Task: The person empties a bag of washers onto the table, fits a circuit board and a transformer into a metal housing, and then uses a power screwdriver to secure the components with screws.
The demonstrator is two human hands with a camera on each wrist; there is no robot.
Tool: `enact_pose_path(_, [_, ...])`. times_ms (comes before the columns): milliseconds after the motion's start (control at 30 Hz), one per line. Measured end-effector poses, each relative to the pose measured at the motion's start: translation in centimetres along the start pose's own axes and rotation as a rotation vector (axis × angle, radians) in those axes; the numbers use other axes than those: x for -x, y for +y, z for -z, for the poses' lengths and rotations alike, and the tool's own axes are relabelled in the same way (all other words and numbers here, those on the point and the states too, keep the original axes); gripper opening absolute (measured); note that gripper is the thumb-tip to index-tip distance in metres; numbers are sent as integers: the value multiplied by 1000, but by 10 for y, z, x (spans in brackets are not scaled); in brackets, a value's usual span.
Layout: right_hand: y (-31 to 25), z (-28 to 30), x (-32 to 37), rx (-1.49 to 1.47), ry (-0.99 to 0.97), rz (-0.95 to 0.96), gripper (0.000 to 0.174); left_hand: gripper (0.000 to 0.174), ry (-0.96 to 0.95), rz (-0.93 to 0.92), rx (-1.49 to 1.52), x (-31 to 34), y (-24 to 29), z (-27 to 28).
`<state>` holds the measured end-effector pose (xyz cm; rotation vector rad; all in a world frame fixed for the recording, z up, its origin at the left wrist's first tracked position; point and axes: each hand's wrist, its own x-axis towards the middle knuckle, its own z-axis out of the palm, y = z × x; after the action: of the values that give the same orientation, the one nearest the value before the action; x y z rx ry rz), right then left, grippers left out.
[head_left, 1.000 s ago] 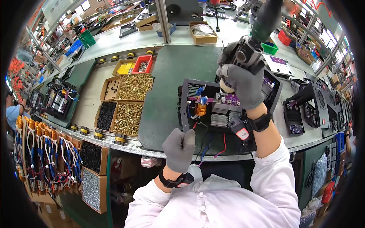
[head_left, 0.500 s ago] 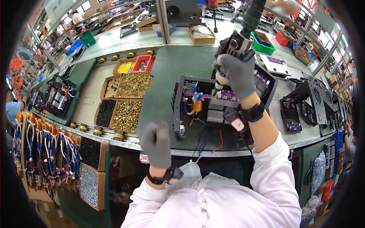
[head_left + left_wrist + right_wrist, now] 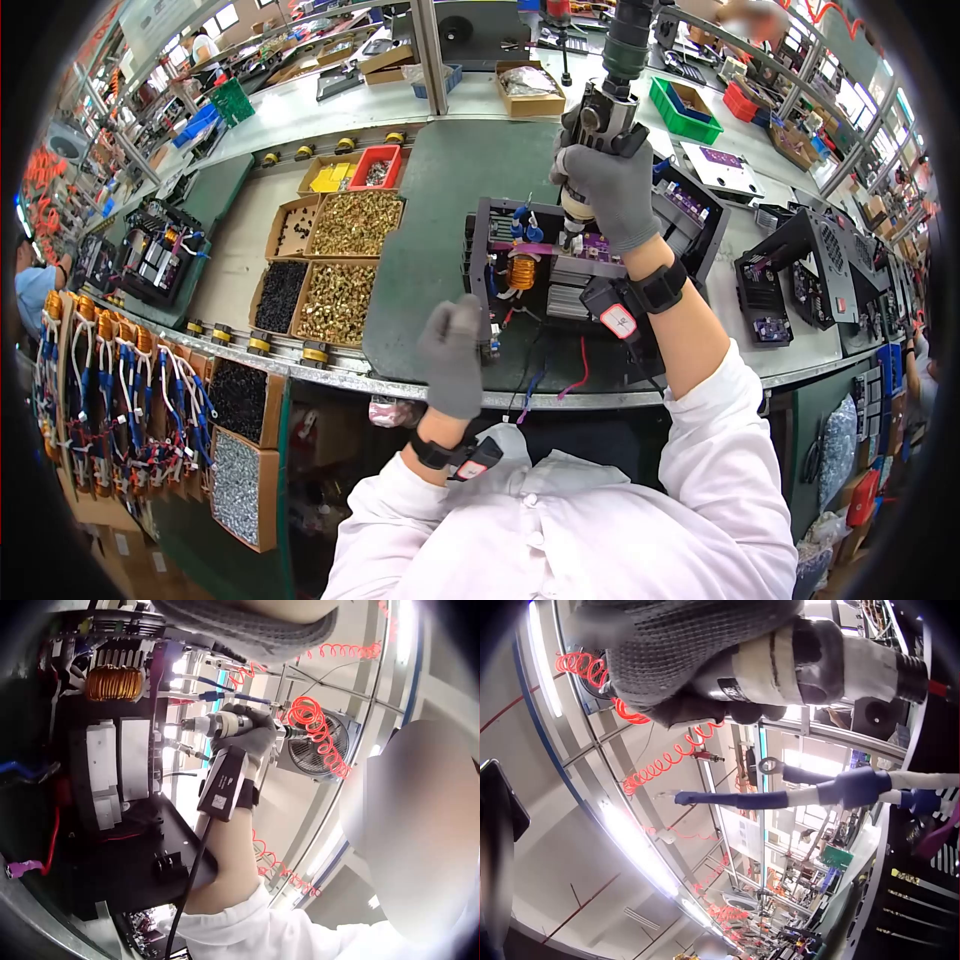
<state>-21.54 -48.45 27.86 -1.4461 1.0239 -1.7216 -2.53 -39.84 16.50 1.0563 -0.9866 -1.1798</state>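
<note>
My gloved right hand grips a power screwdriver, held nearly upright with its tip down at the purple circuit board. That board sits inside an open black metal case. In the right wrist view the screwdriver's nose reaches toward the case. A copper coil and silver heat sinks are in the case, and cables with blue sleeves stick up from it. By the case's near left corner, my gloved left hand hovers with loosely curled fingers; no object shows in it.
Left of the green work mat stand boxes of brass-coloured fasteners, black screws and a red bin. Another black case stands at right. A red wire hangs toward the table's front edge.
The right hand and screwdriver have shifted left and come more upright over the board. My left hand drew back left from the case's edge, then came forward again toward it.
</note>
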Motion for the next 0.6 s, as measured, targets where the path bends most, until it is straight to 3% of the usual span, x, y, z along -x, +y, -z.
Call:
enact_pose_path(67, [0,0,0,-16,7,-29,24,20,-215,104,663,-8,3,26])
enact_pose_path(100, [0,0,-1,-34,27,-55,24,20,-215,100,662,-15,10,36])
enact_pose_path(167, [1,4,-2,-38,17,-51,24,12,178,254,917,-28,23,53])
enact_pose_path(200, [1,4,-2,-42,5,-48,25,12,180,250,918,-29,27,64])
enact_pose_path(267, [-1,2,-2,-65,4,-48,25,19,311,425,1058,-31,33,80])
enact_pose_path(300, [-1,1,-2,-84,11,-53,25,19,311,419,1055,-25,36,83])
enact_pose_path(367, [-1,-1,-1,-74,2,-35,26,25,37,538,1451,-4,45,89])
enact_pose_path(400, [-2,-1,-1,-55,-8,-13,27,27,-234,534,1398,6,48,82])
enact_pose_path(433, [-4,1,-2,-57,-10,-10,27,27,-235,530,1398,19,45,70])
enact_pose_path(500, [-13,6,-4,-49,-5,-33,25,32,-699,470,1354,41,40,43])
enact_pose_path(533, [-28,6,5,-133,31,18,17,32,-707,464,1351,45,41,31])
enact_pose_path(600, [-54,17,22,-349,66,-43,11,33,-501,577,635,52,42,8])
